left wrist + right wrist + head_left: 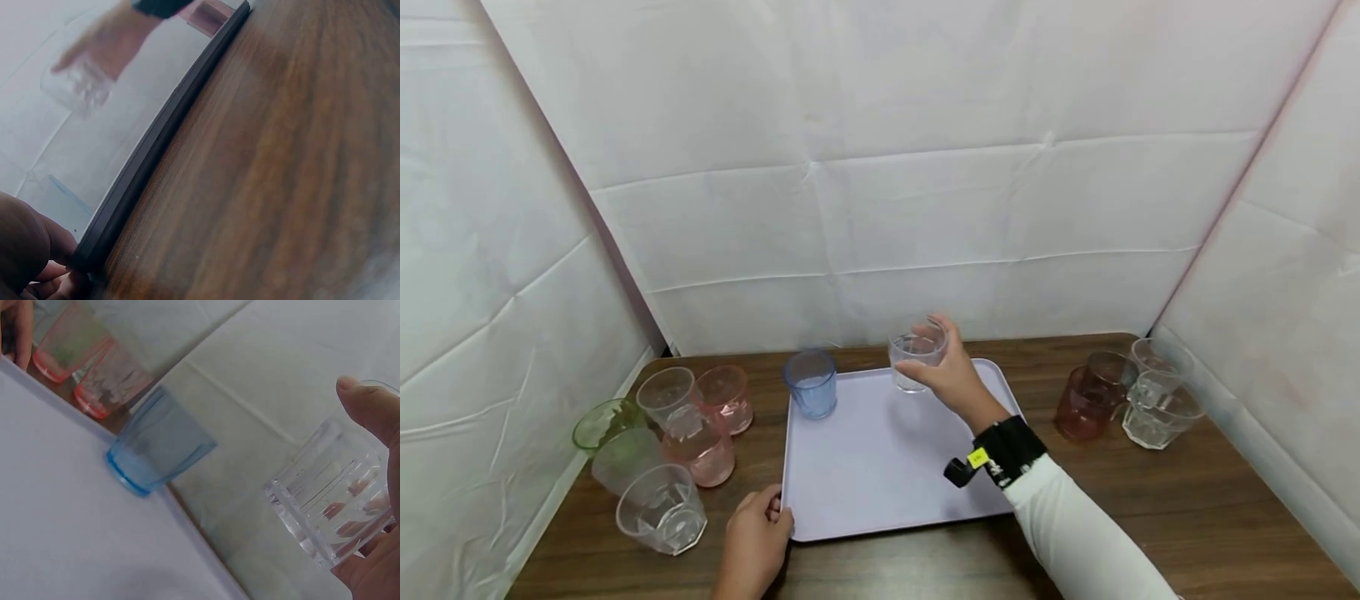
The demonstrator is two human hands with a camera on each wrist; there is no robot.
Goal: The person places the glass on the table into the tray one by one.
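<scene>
Over the far edge of the flat lilac plastic tray (880, 467) we have our right hand (951, 375) holding a clear ribbed plastic tumbler (913, 360), fingers and thumb curled round its wall from the right side. The wrist view shows the thumb on the near side and fingertips showing through the far side of that tumbler (331, 494). The cup stands upright, mouth up, and appears to hang just above the tray surface rather than resting on it, though we cannot be sure of the gap; nothing shows inside it. Just to its left, on the tray's far left corner, sits a translucent blue plastic tumbler (811, 383), also upright and apparently empty, a little apart from the one we carry. So the open tray floor lies below and toward us from the held cup. Our left hand (756, 537) is down at the near left corner of the tray, fingers curled against its edge, steadying it on the brown wood-grain table (1150, 517). Left of the tray, a cluster of green, pink and clear tumblers (662, 433) stands on the table, none visibly filled. To the right, well apart from the tray, waits a second group of reddish and clear cups (1123, 396).
</scene>
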